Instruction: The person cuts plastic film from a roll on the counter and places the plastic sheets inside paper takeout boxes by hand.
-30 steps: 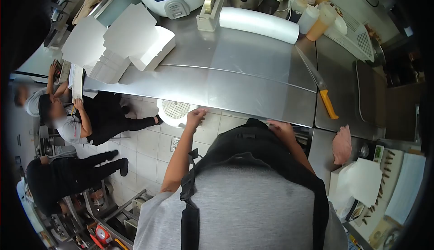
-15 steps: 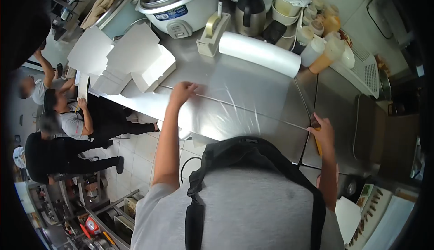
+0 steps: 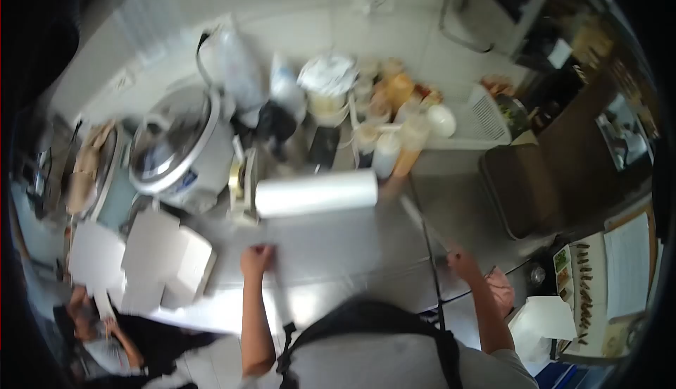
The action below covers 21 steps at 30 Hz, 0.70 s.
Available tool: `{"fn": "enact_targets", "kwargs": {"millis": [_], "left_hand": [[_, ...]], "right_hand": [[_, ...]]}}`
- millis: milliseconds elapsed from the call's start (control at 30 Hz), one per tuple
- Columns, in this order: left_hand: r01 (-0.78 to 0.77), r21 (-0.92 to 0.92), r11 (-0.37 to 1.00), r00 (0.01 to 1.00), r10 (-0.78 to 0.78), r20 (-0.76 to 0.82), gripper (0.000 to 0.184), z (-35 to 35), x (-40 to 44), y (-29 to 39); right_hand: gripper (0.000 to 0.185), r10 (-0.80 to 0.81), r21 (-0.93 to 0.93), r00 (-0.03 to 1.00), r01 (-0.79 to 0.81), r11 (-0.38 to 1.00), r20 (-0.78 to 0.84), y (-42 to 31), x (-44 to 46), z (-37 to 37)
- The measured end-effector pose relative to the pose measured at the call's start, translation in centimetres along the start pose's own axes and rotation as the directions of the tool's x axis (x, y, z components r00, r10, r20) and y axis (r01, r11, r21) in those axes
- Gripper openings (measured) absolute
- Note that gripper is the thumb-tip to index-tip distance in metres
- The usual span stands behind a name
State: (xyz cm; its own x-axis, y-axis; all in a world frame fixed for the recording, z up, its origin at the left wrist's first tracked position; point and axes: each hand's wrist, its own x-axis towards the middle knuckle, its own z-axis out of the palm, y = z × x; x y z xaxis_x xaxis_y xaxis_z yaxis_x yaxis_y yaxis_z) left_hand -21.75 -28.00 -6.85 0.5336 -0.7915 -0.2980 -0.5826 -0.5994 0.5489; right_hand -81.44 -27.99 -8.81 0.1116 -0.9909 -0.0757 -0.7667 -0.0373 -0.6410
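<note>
My left hand [image 3: 258, 256] is over the steel counter, beside the left edge of a clear plastic sheet [image 3: 327, 237]. Its fingers are curled together, and what they hold, if anything, is too blurred to make out. The sheet lies flat in front of a white plastic roll [image 3: 317, 193]. To the right, my right hand [image 3: 462, 264] is closed at the handle end of a knife, whose blade [image 3: 424, 221] points up and left. The fingers hide the knife's handle.
Open white boxes [image 3: 158, 259] stand left, near a rice cooker [image 3: 179, 153] and tape dispenser [image 3: 243, 192]. Sauce bottles [image 3: 398, 146] and a white basket [image 3: 479, 125] are behind. A person [image 3: 109, 343] is at lower left; a pink cloth [image 3: 499, 290] lies right.
The view has swung up toward the wall. My hands rose from the counter's front edge to above it; the right has closed around the knife's handle, and the left fingers have curled in.
</note>
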Motion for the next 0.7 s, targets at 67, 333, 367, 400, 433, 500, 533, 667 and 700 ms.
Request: {"fn": "enact_targets", "kwargs": {"millis": [67,333,367,400,433,500,533,667,700], "left_hand": [[0.019,-0.412,0.911,0.984,0.056,0.17,0.03,0.9,0.6,-2.5],[-0.09,-0.7,0.709,0.98,0.189,0.064,0.038,0.5,-2.2,-0.8],[-0.095,-0.688,0.719,0.97,0.221,0.098,0.044,0.3,-2.1,-1.0],[-0.1,-0.678,0.728,0.958,0.255,0.132,0.05,0.2,-2.0,-1.2],[-0.107,-0.669,0.735,0.944,0.287,0.165,0.057,0.1,-1.8,-1.4],[-0.09,-0.57,0.817,0.894,0.318,0.315,0.062,0.0,-0.7,-1.9],[-0.088,-0.515,0.853,0.864,0.323,0.387,0.065,-0.2,-0.2,-2.1],[-0.069,-0.364,0.929,0.857,0.242,0.455,0.063,-1.1,-0.1,-1.2],[-0.063,-0.351,0.934,0.852,0.233,0.468,0.065,-1.2,0.1,-1.2]], "right_hand": [[0.03,0.338,0.224,0.929,-0.365,0.904,0.148,-1.5,-1.0,-0.6],[0.027,0.153,0.059,0.866,-0.205,0.977,0.475,-21.5,2.5,-5.5],[0.026,0.097,-0.084,0.857,-0.063,0.994,0.505,-23.1,3.9,-4.6],[0.025,-0.011,-0.06,0.873,0.046,0.997,0.487,-24.1,5.0,-3.0],[0.024,-0.121,-0.039,0.876,0.157,0.987,0.467,-24.8,6.0,-1.1],[0.025,-0.331,-0.101,0.835,0.412,0.906,0.439,-26.1,8.6,2.3],[0.028,-0.366,-0.163,0.804,0.486,0.859,0.469,-27.2,9.7,3.4],[0.04,-0.407,-0.337,0.72,0.649,0.682,0.562,-30.8,12.8,6.1],[0.046,-0.438,-0.357,0.699,0.686,0.634,0.565,-30.6,13.8,6.9]]}}
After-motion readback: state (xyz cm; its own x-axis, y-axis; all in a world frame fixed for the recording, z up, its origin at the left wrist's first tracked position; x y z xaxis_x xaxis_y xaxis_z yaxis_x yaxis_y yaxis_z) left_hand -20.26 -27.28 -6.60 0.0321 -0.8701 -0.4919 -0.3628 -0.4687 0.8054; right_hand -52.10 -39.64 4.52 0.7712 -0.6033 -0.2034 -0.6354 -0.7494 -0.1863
